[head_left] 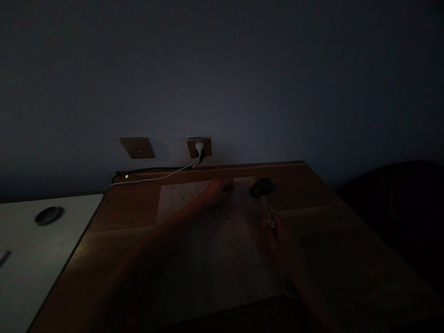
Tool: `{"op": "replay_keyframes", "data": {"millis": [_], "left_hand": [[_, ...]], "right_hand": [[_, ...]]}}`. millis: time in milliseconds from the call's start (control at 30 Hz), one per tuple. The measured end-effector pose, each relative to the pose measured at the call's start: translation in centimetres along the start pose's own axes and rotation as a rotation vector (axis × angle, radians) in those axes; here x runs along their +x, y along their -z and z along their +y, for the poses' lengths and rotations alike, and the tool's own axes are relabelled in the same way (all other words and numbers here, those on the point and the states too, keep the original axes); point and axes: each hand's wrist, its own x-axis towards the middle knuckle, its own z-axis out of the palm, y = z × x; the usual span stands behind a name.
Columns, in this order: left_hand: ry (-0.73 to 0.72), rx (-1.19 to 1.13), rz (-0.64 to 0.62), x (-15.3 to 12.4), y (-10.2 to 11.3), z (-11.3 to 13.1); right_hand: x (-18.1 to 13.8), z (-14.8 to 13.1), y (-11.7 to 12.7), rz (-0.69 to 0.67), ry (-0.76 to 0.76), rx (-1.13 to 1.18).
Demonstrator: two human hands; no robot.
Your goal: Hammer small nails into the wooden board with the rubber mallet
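Note:
A pale wooden board (208,259) lies flat on the wooden table (322,222). My right hand (277,233) is wrapped round the wooden handle of a hammer, whose dark, rounded head (262,187) is over the board's far right corner. Near the board's far edge, my left hand (217,192) is closed with its fingers curled; the dimness hides what they hold, if anything. Several small, thin metal pieces, perhaps nails, (220,212) lie on the board just below my left hand. Dark dots mark the board to the left of that hand.
Behind the table stands a wall with a socket (207,147) and a second plate (137,148). A white cable (163,177) runs along the table's back edge. At left is a white surface (31,268) with a dark round object (49,215). The room is very dim.

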Motion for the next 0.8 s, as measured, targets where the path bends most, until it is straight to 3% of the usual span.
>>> {"op": "replay_keyframes", "data": {"millis": [200,500,800], "left_hand": [[-0.02,-0.015,-0.011,0.0,0.0,-0.1],[-0.093,0.08,-0.05,-0.2,0.5,0.9],[-0.043,0.025,-0.037,0.0,0.1,0.4]], "right_hand": [[-0.1,-0.1,0.1,-0.011,-0.053,-0.046],[-0.2,0.0,0.0,-0.004,-0.002,-0.043],[-0.2,0.0,0.0,-0.024,0.009,-0.008]]}}
